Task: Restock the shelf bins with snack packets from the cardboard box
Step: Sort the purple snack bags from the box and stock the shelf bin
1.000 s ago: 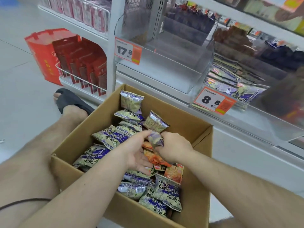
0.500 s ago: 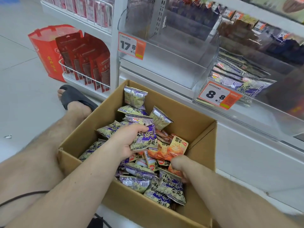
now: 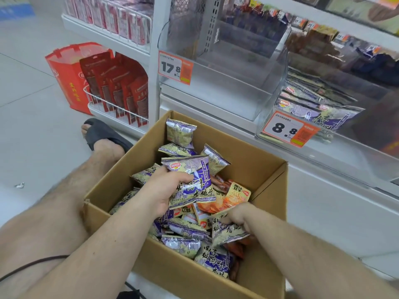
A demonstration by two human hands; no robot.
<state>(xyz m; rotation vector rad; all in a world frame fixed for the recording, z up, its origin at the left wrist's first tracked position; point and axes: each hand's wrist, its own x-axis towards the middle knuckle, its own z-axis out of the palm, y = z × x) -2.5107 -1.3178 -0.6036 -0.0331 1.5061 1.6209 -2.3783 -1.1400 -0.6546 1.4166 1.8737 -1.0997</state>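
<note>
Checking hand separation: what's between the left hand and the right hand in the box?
In the head view, orange snack packets and purple ones fill the stretch between the left hand, gripping a purple packet, and the right hand, inside the cardboard box.

Both forearms reach forward and down into the cardboard box [image 3: 254, 169]; the left hand [image 3: 166, 190] sits near its middle, fingers curled round a purple snack packet [image 3: 192, 182]; the right hand [image 3: 237, 214] is lower, toward the box's near right side, knuckles up, fingers curled down among the packets.
</note>
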